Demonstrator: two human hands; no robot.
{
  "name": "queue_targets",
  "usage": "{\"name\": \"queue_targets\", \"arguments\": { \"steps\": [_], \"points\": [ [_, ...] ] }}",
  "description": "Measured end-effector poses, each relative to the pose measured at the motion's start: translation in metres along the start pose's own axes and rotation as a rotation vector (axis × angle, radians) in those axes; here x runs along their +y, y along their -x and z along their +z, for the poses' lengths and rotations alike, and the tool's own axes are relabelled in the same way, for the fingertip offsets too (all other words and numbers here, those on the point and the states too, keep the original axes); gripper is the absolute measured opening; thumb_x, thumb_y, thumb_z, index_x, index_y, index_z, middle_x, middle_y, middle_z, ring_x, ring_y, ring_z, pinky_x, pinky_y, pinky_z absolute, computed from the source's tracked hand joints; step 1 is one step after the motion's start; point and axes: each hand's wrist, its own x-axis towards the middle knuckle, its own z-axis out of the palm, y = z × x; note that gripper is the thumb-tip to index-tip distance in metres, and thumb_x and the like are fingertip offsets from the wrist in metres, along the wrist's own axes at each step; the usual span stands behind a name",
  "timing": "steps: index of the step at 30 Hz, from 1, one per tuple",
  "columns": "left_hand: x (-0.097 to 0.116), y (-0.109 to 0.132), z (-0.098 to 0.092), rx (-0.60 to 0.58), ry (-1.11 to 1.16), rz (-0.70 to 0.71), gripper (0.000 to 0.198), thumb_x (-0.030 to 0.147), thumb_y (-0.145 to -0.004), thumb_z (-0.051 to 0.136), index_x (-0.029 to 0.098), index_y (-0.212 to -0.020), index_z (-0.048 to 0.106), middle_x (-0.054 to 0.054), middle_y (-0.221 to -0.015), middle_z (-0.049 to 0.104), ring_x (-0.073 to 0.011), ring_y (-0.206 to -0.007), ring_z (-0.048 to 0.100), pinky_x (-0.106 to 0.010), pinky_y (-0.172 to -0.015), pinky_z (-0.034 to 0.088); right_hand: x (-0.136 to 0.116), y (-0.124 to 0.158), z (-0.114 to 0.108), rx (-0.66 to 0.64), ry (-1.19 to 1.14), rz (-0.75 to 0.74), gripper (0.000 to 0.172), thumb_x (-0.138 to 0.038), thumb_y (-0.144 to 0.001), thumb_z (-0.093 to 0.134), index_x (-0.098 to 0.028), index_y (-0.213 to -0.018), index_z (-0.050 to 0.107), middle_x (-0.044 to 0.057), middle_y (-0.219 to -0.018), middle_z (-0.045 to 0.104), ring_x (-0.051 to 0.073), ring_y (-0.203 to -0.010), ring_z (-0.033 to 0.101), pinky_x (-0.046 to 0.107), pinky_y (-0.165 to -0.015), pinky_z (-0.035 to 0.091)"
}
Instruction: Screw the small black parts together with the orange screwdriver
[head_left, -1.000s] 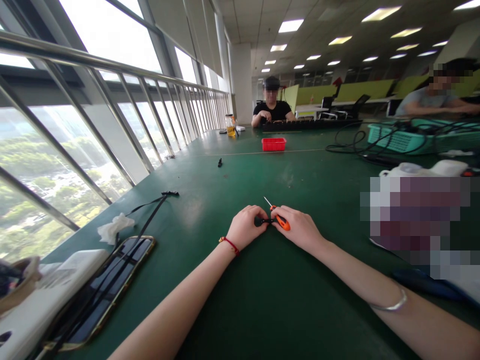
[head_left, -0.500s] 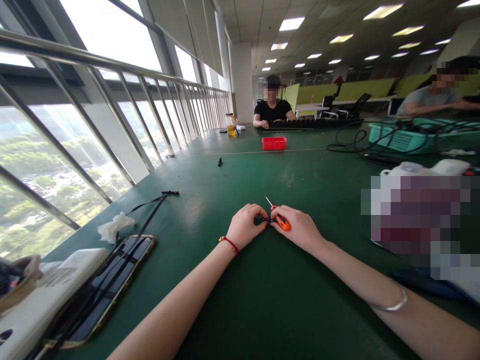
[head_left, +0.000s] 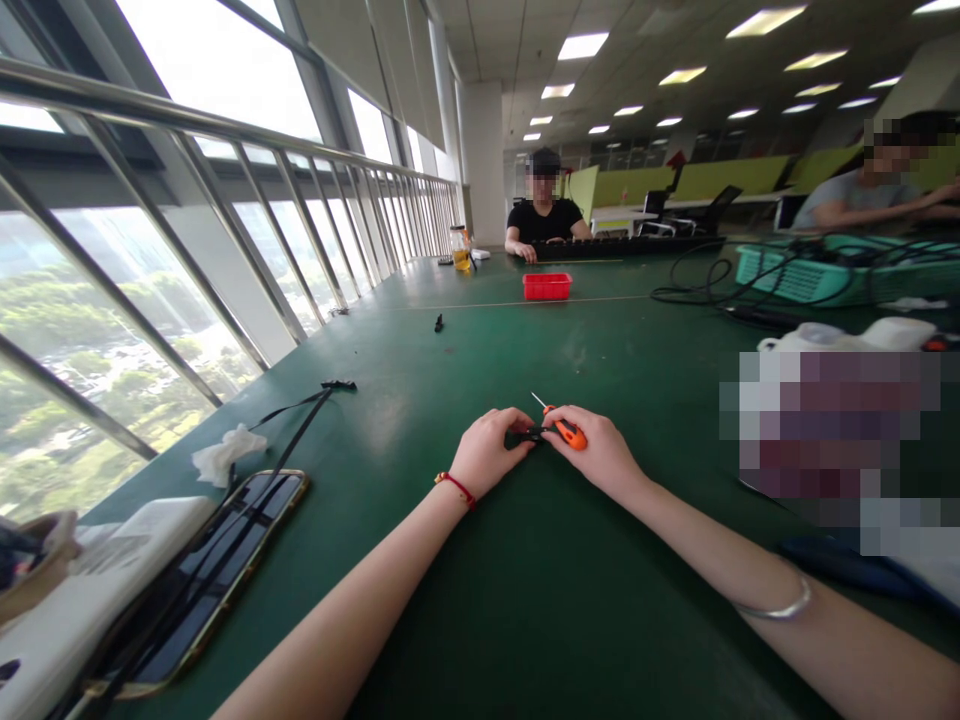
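Over the middle of the green table, my left hand (head_left: 491, 450) pinches a small black part (head_left: 531, 434) between thumb and fingers. My right hand (head_left: 600, 447) is closed around an orange and black screwdriver (head_left: 572, 435), whose thin metal shaft points up and to the left, away from the black part. The thumb and fingertips of my right hand meet the other end of the small part. Its exact kind is too small to make out, and my fingers cover some of it.
A phone (head_left: 217, 570) lies at the left under black straps (head_left: 296, 440), beside crumpled tissue (head_left: 227, 452). Farther off are a small black piece (head_left: 439, 323) and a red tray (head_left: 547, 287). A teal basket (head_left: 795, 280) with cables stands right. Two people sit beyond.
My right hand has shifted slightly right with the screwdriver, and a little more of the black part shows between my hands. My left hand stays nearly in place.
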Motion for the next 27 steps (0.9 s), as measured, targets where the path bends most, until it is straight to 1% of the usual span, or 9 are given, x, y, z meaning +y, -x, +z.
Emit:
{"name": "queue_targets", "arguments": {
  "steps": [4,6,8,12,16,18,21,23,27],
  "points": [
    [0.0029,0.0019,-0.0037,0.122,-0.026,0.081,0.021,0.026,-0.078,0.062,0.02,-0.098,0.061,-0.003,-0.096,0.066,-0.018,-0.092,0.059,-0.031,-0.083,0.047,0.0041,-0.0024,-0.0003,0.05,-0.206,0.053,0.011,-0.031,-0.078,0.056,-0.022,-0.084,0.059,0.003,-0.093,0.068,0.02,-0.087,0.063,0.033,-0.08,0.046],
    [0.004,0.003,-0.0052,0.18,-0.051,0.121,0.017,0.027,-0.081,0.059,0.021,-0.097,0.063,-0.002,-0.098,0.067,-0.0177,-0.093,0.058,-0.032,-0.085,0.045,0.0043,-0.003,-0.0007,0.063,-0.27,0.065,0.012,-0.032,-0.077,0.057,-0.021,-0.083,0.059,0.004,-0.091,0.068,0.021,-0.088,0.063,0.033,-0.081,0.046],
    [0.0039,0.0036,-0.0058,0.206,-0.078,0.149,0.014,0.028,-0.084,0.057,0.023,-0.093,0.066,-0.002,-0.097,0.067,-0.0172,-0.092,0.058,-0.032,-0.085,0.044,0.0034,-0.0029,-0.0013,0.057,-0.288,0.068,0.012,-0.031,-0.077,0.057,-0.02,-0.082,0.06,0.004,-0.091,0.068,0.02,-0.088,0.063,0.033,-0.082,0.045],
    [0.0015,0.0033,-0.005,0.22,-0.111,0.149,0.016,0.03,-0.085,0.056,0.024,-0.089,0.07,-0.001,-0.094,0.069,-0.0163,-0.089,0.057,-0.031,-0.081,0.044,0.0003,-0.0019,-0.0025,0.036,-0.274,0.071,0.011,-0.03,-0.077,0.057,-0.02,-0.081,0.06,0.004,-0.091,0.068,0.02,-0.086,0.063,0.034,-0.082,0.045],
    [0.0004,0.0032,-0.0045,0.237,-0.181,0.157,0.019,0.031,-0.086,0.054,0.026,-0.089,0.072,-0.001,-0.093,0.069,-0.0164,-0.088,0.057,-0.031,-0.08,0.043,-0.0004,-0.0016,-0.0029,0.036,-0.265,0.074,0.011,-0.029,-0.077,0.057,-0.02,-0.081,0.06,0.004,-0.092,0.068,0.02,-0.086,0.063,0.034,-0.083,0.046],
    [0.0013,0.0037,-0.0049,0.253,-0.228,0.174,0.02,0.032,-0.087,0.053,0.025,-0.091,0.071,-0.001,-0.094,0.069,-0.0168,-0.089,0.057,-0.031,-0.079,0.043,0.0007,-0.0018,-0.0024,0.037,-0.267,0.077,0.011,-0.029,-0.077,0.057,-0.02,-0.082,0.06,0.004,-0.092,0.068,0.02,-0.087,0.063,0.034,-0.083,0.046],
    [0.0032,0.0043,-0.0052,0.271,-0.282,0.206,0.023,0.032,-0.088,0.051,0.023,-0.101,0.068,-0.003,-0.098,0.068,-0.017,-0.089,0.057,-0.031,-0.079,0.042,0.003,-0.0022,-0.0014,0.036,-0.273,0.08,0.011,-0.029,-0.077,0.057,-0.021,-0.083,0.06,0.004,-0.093,0.068,0.02,-0.089,0.063,0.035,-0.084,0.045],
    [0.0039,0.0043,-0.0049,0.26,-0.295,0.24,0.023,0.031,-0.088,0.052,0.023,-0.103,0.067,-0.003,-0.098,0.068,-0.0169,-0.089,0.057,-0.031,-0.079,0.043,0.0039,-0.0025,-0.0008,0.034,-0.28,0.075,0.011,-0.03,-0.077,0.057,-0.021,-0.083,0.06,0.004,-0.094,0.068,0.021,-0.089,0.063,0.034,-0.084,0.045],
    [0.0038,0.0034,-0.0032,0.242,-0.269,0.27,0.02,0.032,-0.085,0.056,0.022,-0.098,0.068,-0.003,-0.095,0.068,-0.0173,-0.087,0.057,-0.032,-0.079,0.043,0.0024,-0.0024,-0.0005,0.02,-0.286,0.049,0.013,-0.032,-0.076,0.058,-0.021,-0.081,0.06,0.003,-0.093,0.067,0.02,-0.087,0.062,0.033,-0.082,0.045]
  ]
}}
